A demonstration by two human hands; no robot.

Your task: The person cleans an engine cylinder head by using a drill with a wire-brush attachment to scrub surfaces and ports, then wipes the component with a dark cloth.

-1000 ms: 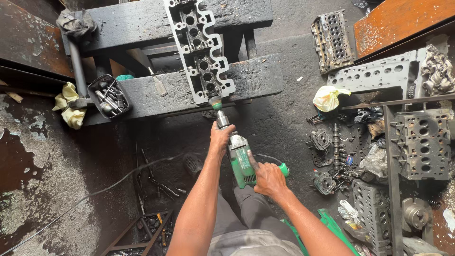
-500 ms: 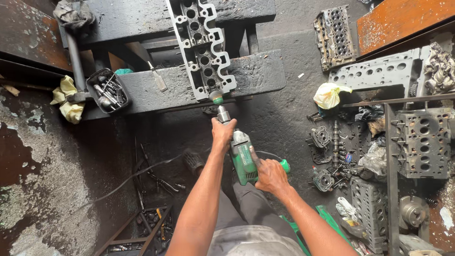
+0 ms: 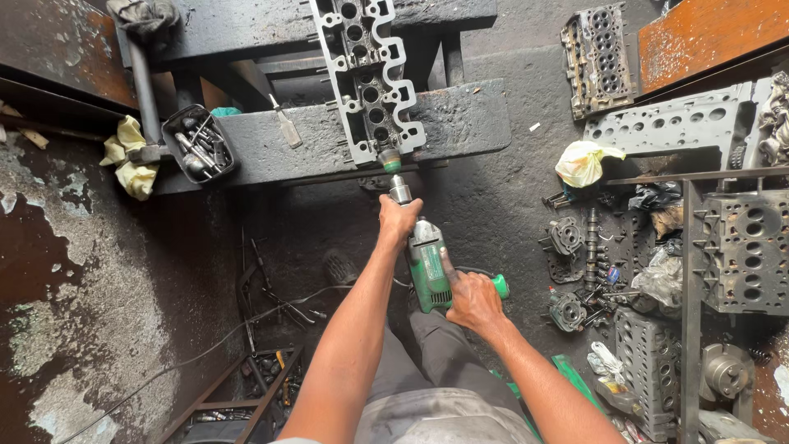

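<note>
You've got the green power drill (image 3: 430, 267) in both hands here. Your left hand (image 3: 398, 218) is wrapped tight around the front of it, right behind the chuck, and your right hand (image 3: 470, 302) is clenched on the rear grip, next to the green side handle that sticks out to the right. The drill points away from you, up toward the bench, and the attachment on its nose (image 3: 389, 160) sits right at the near end of the cylinder head (image 3: 367, 78). Whether it's actually touching the metal I can't tell from this angle.

That cylinder head lies lengthwise across two dark, greasy beams (image 3: 320, 140), with its near end hanging a little over the front one. On the same beam, left of the head, there's a small flat tool (image 3: 285, 127), and further left a black tray of sockets and bits (image 3: 197, 144). A yellowish rag (image 3: 131, 156) hangs just beside the tray.

Off to your right the floor is full of engine bits: more cylinder heads (image 3: 596, 57), a yellow plastic bag (image 3: 582, 160), a camshaft (image 3: 592, 242) and a few small round parts. A cable (image 3: 205, 345) trails across the dark floor on your left, and your grey trousers show at the bottom of the view.
</note>
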